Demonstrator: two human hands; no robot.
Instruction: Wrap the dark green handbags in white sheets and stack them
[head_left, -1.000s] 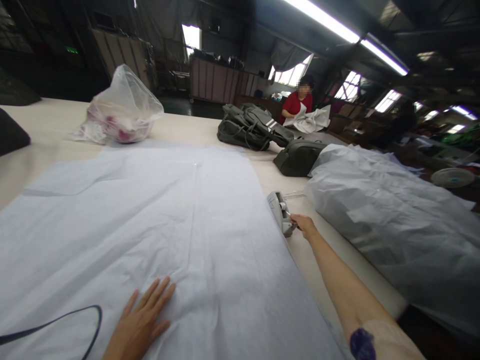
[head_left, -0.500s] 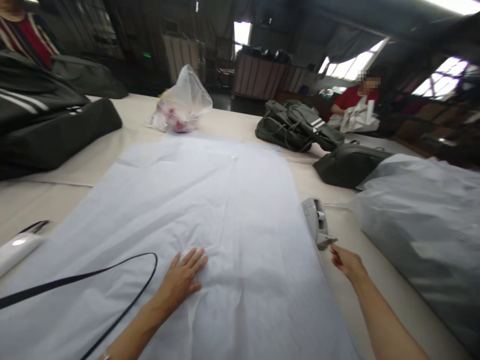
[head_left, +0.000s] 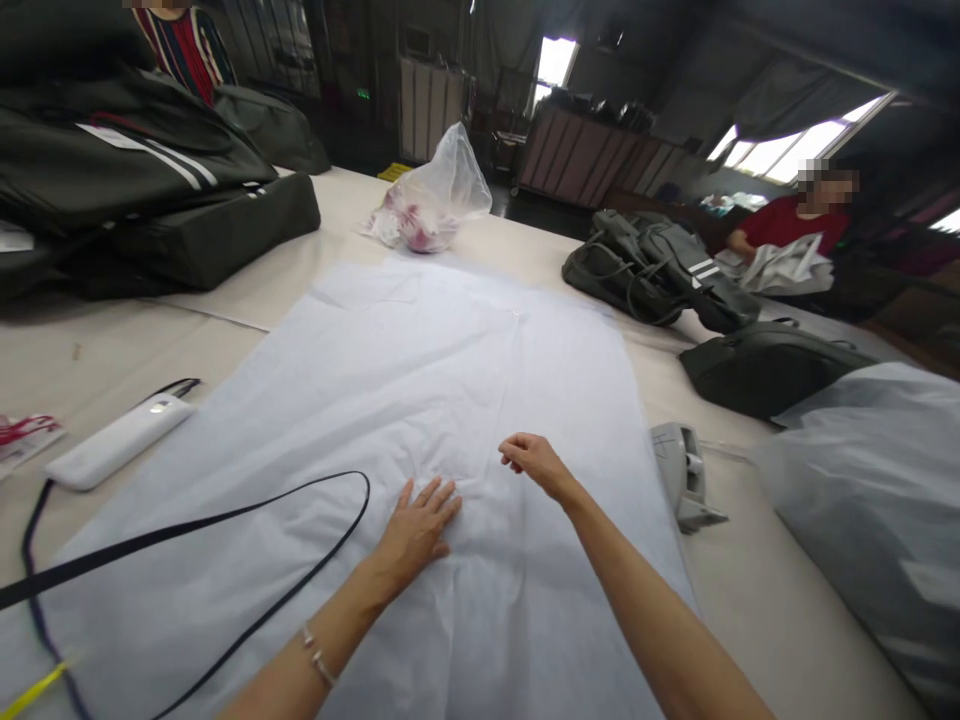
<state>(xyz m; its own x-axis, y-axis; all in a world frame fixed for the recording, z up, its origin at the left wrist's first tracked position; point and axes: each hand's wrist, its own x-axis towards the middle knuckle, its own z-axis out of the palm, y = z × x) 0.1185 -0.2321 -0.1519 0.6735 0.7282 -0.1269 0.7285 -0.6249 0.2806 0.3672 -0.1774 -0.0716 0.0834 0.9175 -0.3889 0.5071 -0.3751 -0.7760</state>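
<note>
A large whitish plastic sheet or bag [head_left: 465, 380] lies spread and creased on the table in front of me. My left hand [head_left: 420, 525] rests flat on it with fingers spread. Above the sheet, just to the right and a little farther off, is my right hand [head_left: 532, 462], its fingertips pinched together. Whatever may be between those fingertips is too small to make out. A grey tape dispenser [head_left: 681, 475] stands at the sheet's right edge, apart from my hands. To the left, a black cord [head_left: 247, 510] loops over the sheet.
Dark bags [head_left: 165, 200] are piled at the far left, with more dark bags [head_left: 652, 265] at the back right. A clear bag of reddish items [head_left: 424, 215] sits behind the sheet. A white elongated device [head_left: 120, 440] lies left; bulky grey plastic [head_left: 862, 500] lies right. Two people stand beyond.
My right hand has left the tape dispenser and come left over the sheet, near my left hand. The left hand stays flat on the sheet. The view has turned left.
</note>
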